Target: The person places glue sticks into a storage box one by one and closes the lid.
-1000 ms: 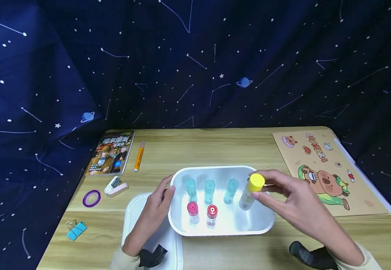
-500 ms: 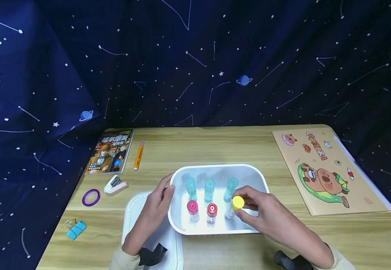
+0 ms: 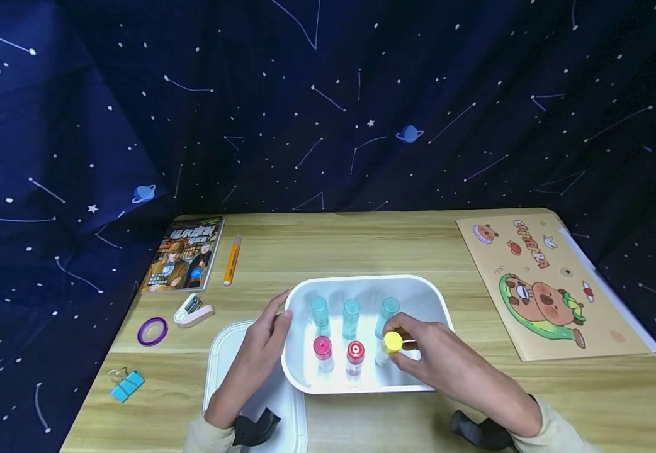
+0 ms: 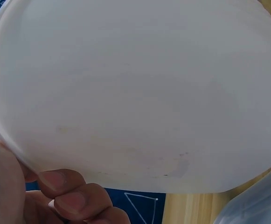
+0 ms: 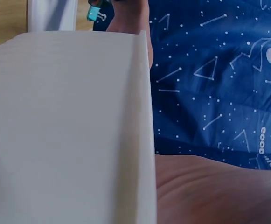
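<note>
A white bin (image 3: 370, 385) holds several small vials standing upright. Three pale-blue vials line its back half, the left one (image 3: 320, 311), the middle one (image 3: 352, 313) and the right one (image 3: 389, 308). In front stand a pink-capped vial (image 3: 323, 350) and a red-capped vial (image 3: 355, 353). To the right of these, my right hand (image 3: 438, 355) pinches a yellow-capped vial (image 3: 392, 342) between thumb and fingers, low inside the bin. My left hand (image 3: 260, 343) grips the bin's left rim; its curled fingertips (image 4: 72, 200) show at the edge in the left wrist view.
A white lid (image 3: 282, 409) lies under the left forearm. Along the left are a magazine (image 3: 183, 258), an orange marker (image 3: 233, 261), a stapler (image 3: 193, 311), a purple tape roll (image 3: 142, 332) and a blue binder clip (image 3: 128, 386). A capybara folder (image 3: 543, 277) lies at right.
My right hand has moved left with the yellow-capped vial and lowered it beside the red-capped one, into the front row. The left hand has kept its grip on the bin.
</note>
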Demonstrator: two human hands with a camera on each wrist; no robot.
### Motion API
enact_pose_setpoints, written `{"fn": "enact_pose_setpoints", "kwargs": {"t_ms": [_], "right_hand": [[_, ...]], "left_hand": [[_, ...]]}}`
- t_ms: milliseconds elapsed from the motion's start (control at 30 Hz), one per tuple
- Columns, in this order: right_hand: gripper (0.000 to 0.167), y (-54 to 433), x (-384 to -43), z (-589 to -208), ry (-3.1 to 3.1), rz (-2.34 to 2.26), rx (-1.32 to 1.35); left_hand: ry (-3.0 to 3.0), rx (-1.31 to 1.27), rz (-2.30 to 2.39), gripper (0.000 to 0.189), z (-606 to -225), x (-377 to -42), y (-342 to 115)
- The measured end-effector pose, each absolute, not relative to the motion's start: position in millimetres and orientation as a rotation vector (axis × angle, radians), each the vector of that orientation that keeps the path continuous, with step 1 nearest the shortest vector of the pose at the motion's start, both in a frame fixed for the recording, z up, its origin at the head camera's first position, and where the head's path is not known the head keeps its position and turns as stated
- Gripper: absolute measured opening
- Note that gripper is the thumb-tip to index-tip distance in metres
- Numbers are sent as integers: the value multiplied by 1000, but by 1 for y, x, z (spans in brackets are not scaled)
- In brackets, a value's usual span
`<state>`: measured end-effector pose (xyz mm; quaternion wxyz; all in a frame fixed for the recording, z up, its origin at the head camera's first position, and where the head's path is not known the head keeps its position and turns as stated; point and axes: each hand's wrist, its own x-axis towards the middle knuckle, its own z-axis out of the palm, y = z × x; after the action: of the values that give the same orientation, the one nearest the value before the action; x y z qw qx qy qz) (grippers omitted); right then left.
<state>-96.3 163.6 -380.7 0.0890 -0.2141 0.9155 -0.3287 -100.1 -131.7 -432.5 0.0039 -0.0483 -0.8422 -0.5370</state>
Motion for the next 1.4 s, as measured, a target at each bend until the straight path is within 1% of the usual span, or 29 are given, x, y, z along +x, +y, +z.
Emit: {"fn": "enact_pose_setpoints", "kwargs": {"t_ms": [867, 1233, 1400], "right_hand": [[31, 165, -98, -382, 2664, -935, -620], [39, 165, -98, -376, 2679, -869, -563], [45, 169, -93, -365, 2680, -886, -496]], "left_hand": [[-2618, -176, -1702, 42, -433, -100, -132], [-2636, -167, -1682, 43, -432, -101, -131], [-2645, -164, -1668, 43, -432, -100, -131]]}}
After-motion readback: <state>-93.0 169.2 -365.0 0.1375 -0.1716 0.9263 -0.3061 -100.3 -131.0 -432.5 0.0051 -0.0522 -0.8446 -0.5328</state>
